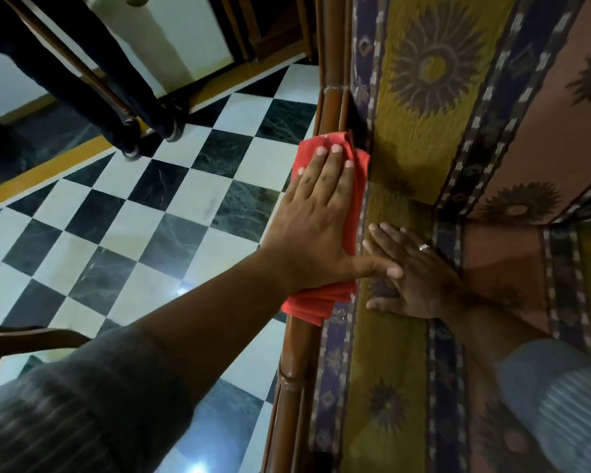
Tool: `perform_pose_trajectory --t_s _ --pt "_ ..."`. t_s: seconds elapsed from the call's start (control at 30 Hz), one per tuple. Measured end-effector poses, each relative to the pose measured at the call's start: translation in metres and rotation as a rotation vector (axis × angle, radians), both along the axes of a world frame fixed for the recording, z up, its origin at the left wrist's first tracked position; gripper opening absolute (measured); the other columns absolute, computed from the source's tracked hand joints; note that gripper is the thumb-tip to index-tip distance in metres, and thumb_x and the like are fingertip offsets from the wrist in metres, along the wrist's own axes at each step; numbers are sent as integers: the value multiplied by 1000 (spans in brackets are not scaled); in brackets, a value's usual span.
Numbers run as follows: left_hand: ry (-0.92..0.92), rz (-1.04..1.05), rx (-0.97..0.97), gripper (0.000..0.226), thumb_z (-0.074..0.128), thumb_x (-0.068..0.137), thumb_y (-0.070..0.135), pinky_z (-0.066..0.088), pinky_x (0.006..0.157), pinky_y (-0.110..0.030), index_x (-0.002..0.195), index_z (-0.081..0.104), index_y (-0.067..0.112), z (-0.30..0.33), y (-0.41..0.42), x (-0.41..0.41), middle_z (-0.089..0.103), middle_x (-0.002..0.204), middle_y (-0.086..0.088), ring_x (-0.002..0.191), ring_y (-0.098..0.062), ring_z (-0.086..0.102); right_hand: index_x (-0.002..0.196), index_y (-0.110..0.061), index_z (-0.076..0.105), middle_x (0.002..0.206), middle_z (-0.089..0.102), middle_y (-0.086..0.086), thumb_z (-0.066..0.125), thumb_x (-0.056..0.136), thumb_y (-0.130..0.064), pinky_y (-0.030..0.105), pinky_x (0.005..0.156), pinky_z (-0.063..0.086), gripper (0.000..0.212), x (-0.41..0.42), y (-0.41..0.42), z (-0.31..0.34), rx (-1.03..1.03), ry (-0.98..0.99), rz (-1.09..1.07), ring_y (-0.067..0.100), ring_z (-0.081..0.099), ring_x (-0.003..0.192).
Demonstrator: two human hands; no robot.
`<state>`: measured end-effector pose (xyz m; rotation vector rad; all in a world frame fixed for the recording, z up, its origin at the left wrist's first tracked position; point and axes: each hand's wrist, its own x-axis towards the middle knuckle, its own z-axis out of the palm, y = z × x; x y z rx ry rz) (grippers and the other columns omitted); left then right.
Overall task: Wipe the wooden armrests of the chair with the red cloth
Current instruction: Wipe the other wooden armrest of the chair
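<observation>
A person leans over a chair, the left hand (318,213) pressed flat, fingers extended, on a red cloth (325,230) laid along the wooden armrest (333,107); the grip is released rather than clenched, the palm pinning the cloth against the rail while the thumb reaches toward the cushion side. The folded cloth drapes over the armrest about midway along its visible length, its bunched lower end hanging off the rail beneath the wrist. Just beside the armrest, on the side away from the floor, the right hand (413,271) lies open and flat on the patterned upholstery (417,138), grasping nothing, a ring (423,247) on one finger; its fingertips point toward the cloth and sit close under the left thumb. The upholstery carries yellow, purple and rust stripes with sunburst motifs. On the other side of the armrest spreads a black-and-white checkered floor (157,213) edged by a yellow band. Dark furniture legs (130,107) stand on that floor, well apart from the armrest. Both forearms wear striped grey sleeves (93,404), the left one crossing the floor side of the rail.
</observation>
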<state>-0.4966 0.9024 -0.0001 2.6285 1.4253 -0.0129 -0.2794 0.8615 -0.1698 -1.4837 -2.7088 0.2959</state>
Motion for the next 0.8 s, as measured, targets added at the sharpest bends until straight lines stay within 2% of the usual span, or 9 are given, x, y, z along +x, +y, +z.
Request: perform_pose_trajectory --t_s 0.07,0.13,0.27,0.47,0.6,0.73,0.8 --pt "-21 -12 -12 142 28 58 100 -8 125 -47 157 -1 3 -1 -21 -5 -12 167 -16 153 -26 -18 156 -9 22 166 13 14 23 82 -88 53 121 22 109 0 0 5 0 3 11 31 13 154" --pt "-50 -7 -32 143 30 58 100 -5 125 -49 157 0 3 -2 -43 -10 -10 167 -15 153 -27 -16 156 -7 22 166 14 15 12 81 -88 53 122 19 111 -2 -3 10 -13 -20 13 34 14 153" --pt "-131 10 -33 140 37 61 98 7 124 -56 157 4 2 -8 -76 -22 -6 167 -15 154 -28 -13 155 -7 23 166 16 15 28 81 -86 53 122 17 108 -11 -14 10 -16 -35 -91 34 13 154" --pt "-164 -2 -2 136 30 66 99 17 121 -62 156 12 -1 -13 -117 -34 4 167 -19 155 -32 -3 157 -11 18 167 9 13 27 82 -86 50 124 9 106 -19 -36 3 -21 -94 -153 31 5 155" --pt "-116 -18 -12 135 28 66 100 13 122 -61 157 9 2 -10 -138 -39 2 167 -17 155 -31 -5 157 -10 19 167 9 14 27 86 -83 52 123 12 102 -27 -78 0 9 -41 -137 33 3 155" --pt "-99 -52 -22 130 31 70 95 8 124 -56 156 13 0 -10 -166 -46 5 167 -18 155 -32 -2 155 -5 25 165 16 19 35 88 -79 54 123 16 100 -40 -134 4 29 32 -159 35 9 154" --pt "-64 -78 -28 126 33 73 91 5 125 -52 156 13 0 -8 -177 -49 4 167 -18 155 -32 -3 155 -5 26 165 16 20 30 89 -79 55 121 19 99 -51 -165 6 9 41 -187 36 11 154"
